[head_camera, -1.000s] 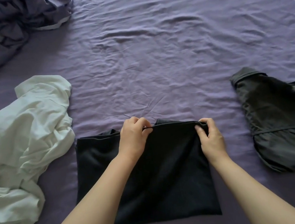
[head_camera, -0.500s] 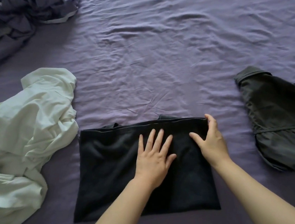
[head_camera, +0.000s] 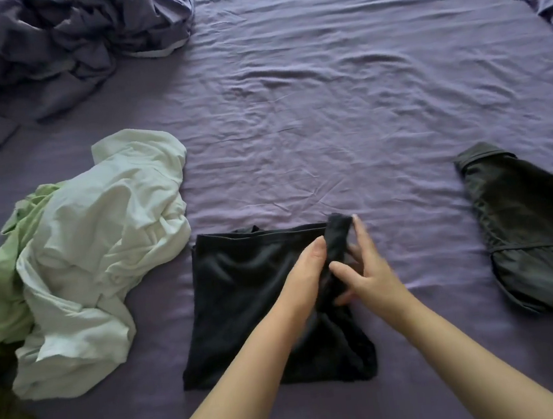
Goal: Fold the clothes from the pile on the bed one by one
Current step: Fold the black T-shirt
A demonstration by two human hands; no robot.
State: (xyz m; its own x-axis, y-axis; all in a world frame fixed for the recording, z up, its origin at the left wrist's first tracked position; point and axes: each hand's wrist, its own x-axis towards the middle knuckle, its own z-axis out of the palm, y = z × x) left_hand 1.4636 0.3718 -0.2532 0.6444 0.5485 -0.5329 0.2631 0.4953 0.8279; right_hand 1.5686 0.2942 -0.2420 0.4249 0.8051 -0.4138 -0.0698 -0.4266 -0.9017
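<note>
Black garment (head_camera: 244, 302) flat on bed; both hands, L (head_camera: 305, 276) & R (head_camera: 366, 273), grip its lifted rt edge.

Single head-worn view, forward and down, close over the bed (head_camera: 324, 100).

Soft, dim daylight, brightest at the far right. No glare. Faint shadows under the white cloth (head_camera: 100, 250) and the arms. A bit blurry on both hands (head_camera: 305, 275) (head_camera: 371, 267), sharper on the purple sheet (head_camera: 324, 100). Bent and stretched near the edges.
</note>
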